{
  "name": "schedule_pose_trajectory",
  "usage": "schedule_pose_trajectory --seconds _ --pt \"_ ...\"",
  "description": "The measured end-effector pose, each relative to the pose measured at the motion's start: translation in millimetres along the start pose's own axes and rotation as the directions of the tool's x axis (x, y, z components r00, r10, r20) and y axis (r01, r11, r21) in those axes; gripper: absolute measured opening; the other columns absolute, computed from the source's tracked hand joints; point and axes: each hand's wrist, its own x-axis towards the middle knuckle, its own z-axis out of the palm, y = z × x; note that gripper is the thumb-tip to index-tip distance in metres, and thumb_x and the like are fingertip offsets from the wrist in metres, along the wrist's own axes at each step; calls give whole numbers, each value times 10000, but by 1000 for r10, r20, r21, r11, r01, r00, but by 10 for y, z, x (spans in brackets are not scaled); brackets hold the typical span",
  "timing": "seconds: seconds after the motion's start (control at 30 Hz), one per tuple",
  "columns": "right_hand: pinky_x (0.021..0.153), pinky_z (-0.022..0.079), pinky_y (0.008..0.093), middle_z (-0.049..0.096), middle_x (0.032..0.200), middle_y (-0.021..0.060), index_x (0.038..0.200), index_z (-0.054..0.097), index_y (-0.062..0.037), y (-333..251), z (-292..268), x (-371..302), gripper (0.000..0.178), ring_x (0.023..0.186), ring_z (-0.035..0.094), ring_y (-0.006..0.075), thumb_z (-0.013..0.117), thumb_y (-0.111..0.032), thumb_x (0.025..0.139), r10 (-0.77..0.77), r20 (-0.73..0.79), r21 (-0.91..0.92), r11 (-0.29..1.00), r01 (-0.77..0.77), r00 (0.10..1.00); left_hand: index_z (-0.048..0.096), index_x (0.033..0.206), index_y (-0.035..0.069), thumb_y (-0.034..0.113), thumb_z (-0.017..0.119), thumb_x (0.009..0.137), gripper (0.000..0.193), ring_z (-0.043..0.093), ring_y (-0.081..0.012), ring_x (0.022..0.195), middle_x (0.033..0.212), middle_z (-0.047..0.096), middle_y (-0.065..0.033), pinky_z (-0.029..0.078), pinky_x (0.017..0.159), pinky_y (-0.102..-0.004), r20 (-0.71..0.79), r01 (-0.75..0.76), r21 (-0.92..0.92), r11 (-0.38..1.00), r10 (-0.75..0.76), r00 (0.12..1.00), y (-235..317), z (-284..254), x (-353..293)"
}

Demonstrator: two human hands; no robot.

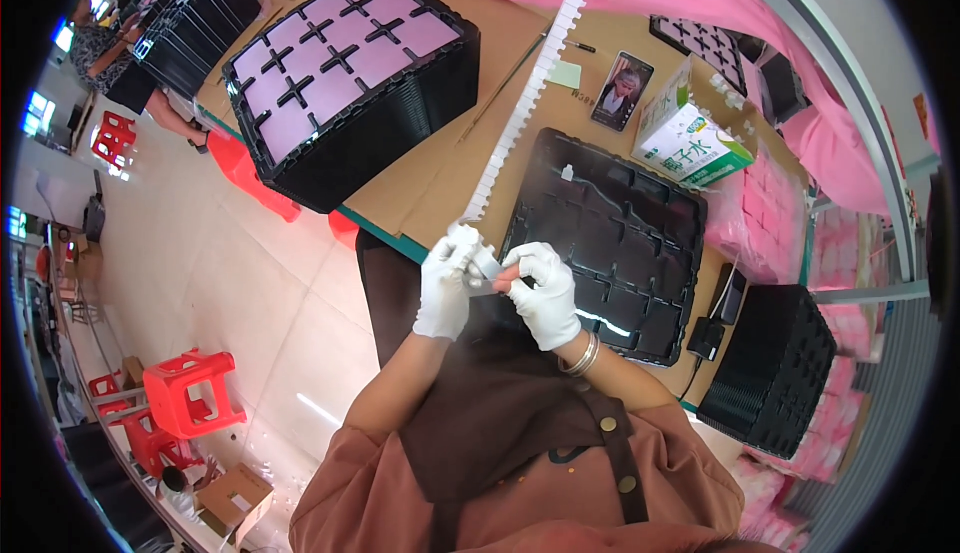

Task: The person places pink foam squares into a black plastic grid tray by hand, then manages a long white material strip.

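Note:
A long white strip with toothed edges (535, 93) runs from the far edge of the table down to my hands. My gloved left hand (443, 291) is closed around its near end. My gloved right hand (543, 295) pinches a short, pale bent piece (486, 264) between thumb and fingers, close against the left hand. Bare fingertips show through the right glove. Whether this piece is joined to the strip is hidden by the fingers. Beside my right hand lies a black compartment tray (640, 253), with a small white piece (568, 173) in its far left part.
At the far left stands a tall stack of black trays (370, 113) topped with pink sheets. A phone (622, 91) and a green-white carton (690, 138) holding small white pieces are at the far right. More black trays (770, 368) stand right; red stools (190, 393) are on the floor.

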Motion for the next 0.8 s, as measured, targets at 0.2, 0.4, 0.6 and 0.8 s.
schedule_pose_trajectory --seconds 0.2,0.4,0.6,0.8 --pt "756 459 368 611 908 73 674 629 -64 332 -324 -81 107 868 570 259 728 -89 641 228 214 -446 888 -112 950 601 913 62 204 648 894 151 488 -32 559 692 551 23 376 503 -181 -45 -67 55 996 70 997 13 -106 42" --pt "729 470 408 579 899 89 721 606 -60 523 -247 -122 138 846 574 285 725 -90 658 250 185 -681 730 -59 951 597 912 61 185 643 899 134 502 -36 564 724 566 9 383 500 -178 -19 -74 60 995 75 997 -42 -66 -31" --pt "726 485 297 632 879 77 954 632 -27 300 -108 57 259 773 609 180 731 -165 759 389 153 59 914 -401 908 601 899 61 175 634 903 119 498 -40 554 668 550 9 397 503 -187 46 -127 102 987 122 991 -119 58 -144" --pt "682 434 214 608 811 -40 918 632 -35 443 -131 -25 195 742 535 60 710 -186 821 489 441 414 633 -654 753 591 967 44 172 590 933 132 497 -46 561 715 568 0 397 495 -203 131 -49 -12 999 50 990 -161 35 -182"
